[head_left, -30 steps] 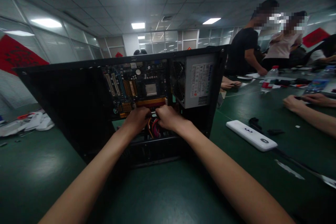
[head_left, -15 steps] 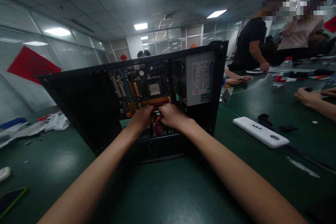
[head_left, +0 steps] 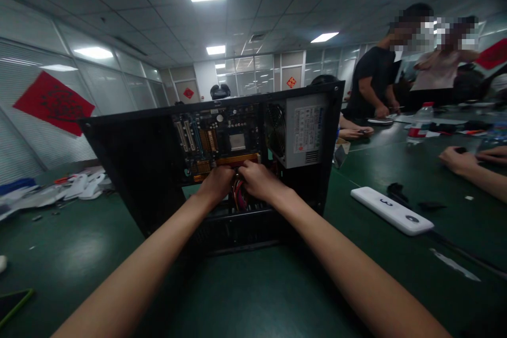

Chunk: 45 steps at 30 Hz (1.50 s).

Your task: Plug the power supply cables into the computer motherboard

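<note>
Seating cabling inside the open black metal computer case point(head_left: 130, 169), my left hand point(head_left: 217, 184) and right hand point(head_left: 256, 180) pinch red and yellow wires point(head_left: 238, 194); next I need a firm, aligned push.

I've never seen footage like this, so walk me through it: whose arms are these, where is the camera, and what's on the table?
The camera sits on a person's head, looking forward and down, so the two bare arms are the wearer's own. The left hand and right hand reach into an open computer case, meeting at colored cables just under the motherboard. What the fingers grip is hidden. The gray box is the power supply. On the green table lies a white power strip. Other people work at the right.
</note>
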{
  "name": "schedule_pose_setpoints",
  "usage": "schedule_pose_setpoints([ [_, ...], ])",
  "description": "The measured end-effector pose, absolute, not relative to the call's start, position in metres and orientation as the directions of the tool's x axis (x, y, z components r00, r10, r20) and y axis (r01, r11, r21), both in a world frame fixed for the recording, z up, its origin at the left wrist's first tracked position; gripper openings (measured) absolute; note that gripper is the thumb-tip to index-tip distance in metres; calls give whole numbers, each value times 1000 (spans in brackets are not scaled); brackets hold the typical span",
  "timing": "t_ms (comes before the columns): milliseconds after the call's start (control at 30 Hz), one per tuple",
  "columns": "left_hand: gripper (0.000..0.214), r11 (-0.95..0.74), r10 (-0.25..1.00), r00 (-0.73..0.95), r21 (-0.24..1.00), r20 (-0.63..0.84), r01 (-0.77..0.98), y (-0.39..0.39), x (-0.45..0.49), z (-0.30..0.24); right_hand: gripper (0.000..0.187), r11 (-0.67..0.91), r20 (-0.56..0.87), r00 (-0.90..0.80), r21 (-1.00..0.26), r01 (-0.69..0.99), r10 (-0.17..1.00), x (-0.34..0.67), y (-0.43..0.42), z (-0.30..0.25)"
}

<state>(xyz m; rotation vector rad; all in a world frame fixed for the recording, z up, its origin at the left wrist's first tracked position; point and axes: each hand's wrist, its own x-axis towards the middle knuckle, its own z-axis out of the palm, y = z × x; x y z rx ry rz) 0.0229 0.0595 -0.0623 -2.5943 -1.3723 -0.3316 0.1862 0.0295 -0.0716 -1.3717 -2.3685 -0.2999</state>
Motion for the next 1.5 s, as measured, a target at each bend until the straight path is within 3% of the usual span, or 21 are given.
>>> schedule_pose_setpoints([
  [267, 24, -535, 784, 528, -77, 326, 842, 65, 22, -70, 20, 475, 450, -493, 162, 865, 745, 186, 31, -72],
  [733, 23, -534, 790, 515, -40, 333, 845, 60, 17, -70, 25, 566, 280, -667, 365, 739, 691, 190, 44, -75],
  [1500, 24, -569, 767, 548, -40, 333, 821, 62, 18, -67, 22, 549, 315, -659, 373, 748, 683, 190, 42, -73],
])
